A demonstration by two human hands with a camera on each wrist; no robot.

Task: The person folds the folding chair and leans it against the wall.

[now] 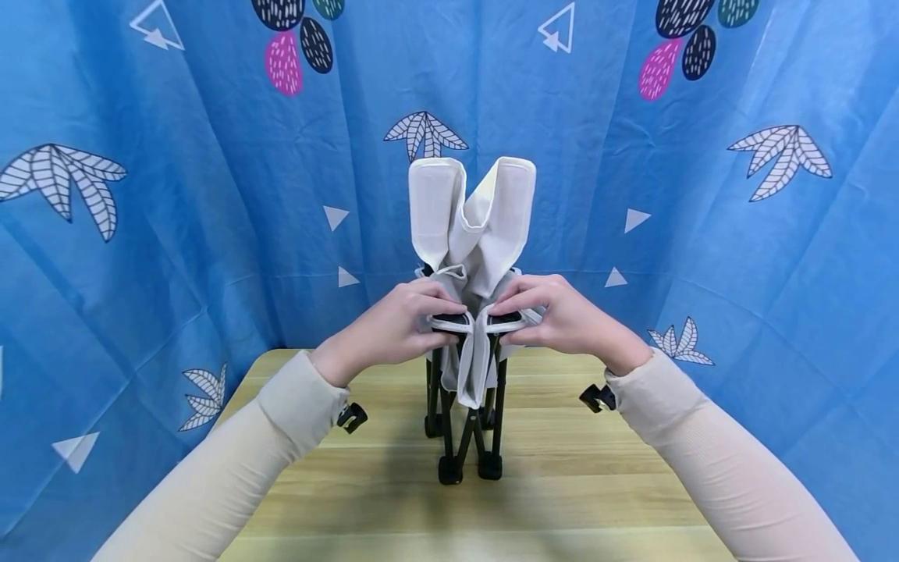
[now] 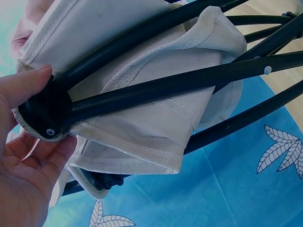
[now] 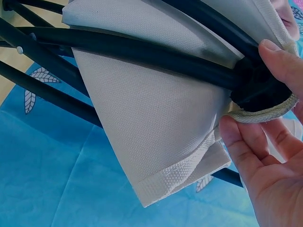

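Observation:
A folding chair (image 1: 472,226) with off-white fabric and black tube legs stands upright and mostly folded on the table. Its cloth sags in folds between the tubes. My left hand (image 1: 410,324) grips the front left seat corner, thumb and fingers around the black plastic joint (image 2: 45,111) and its cloth edge. At the front right corner, my right hand (image 1: 551,318) pinches the matching black joint (image 3: 260,87) the same way. The two corners are close together, with a fold of cloth hanging between them. Crossed legs (image 1: 472,449) end in black feet.
The chair stands on a light wood table (image 1: 597,484). Behind and around the table hangs a blue curtain (image 1: 211,195) with leaf and triangle prints. Black clips (image 1: 351,417) show at both cuffs.

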